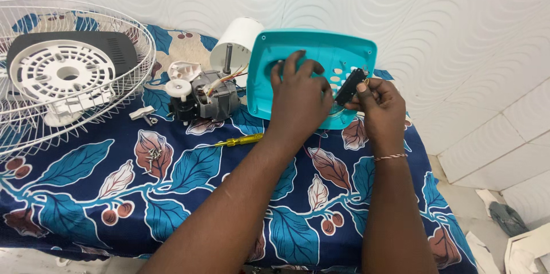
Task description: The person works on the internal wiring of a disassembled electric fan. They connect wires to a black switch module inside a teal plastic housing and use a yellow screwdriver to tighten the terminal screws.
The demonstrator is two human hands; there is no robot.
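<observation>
the teal plastic housing (321,50) stands tilted on its edge on the worktop (86,194), which is covered with a blue cloth with a leaf pattern, close to the white wall. the left hand (299,99) lies flat against the inner face of this housing, with the fingers (295,65) spread wide and pressing on the plastic, so it supports the housing but does not close around it. the right hand (381,108) is at the right edge of the housing, and its fingers pinch a small black switch block (350,87), which touches the housing near a row of oval holes. thin wires go from this block behind the hand.

just to the left of the housing lies a fan motor (209,99) with coloured wires, and behind it, beside the upper left corner of the housing, stands a white round cover (238,42). in front of the housing, near the left forearm, lies a yellow screwdriver (240,140). further to the left of the housing is a small pile of screws (153,158), and well apart on the same side is a white wire fan guard (69,73).
</observation>
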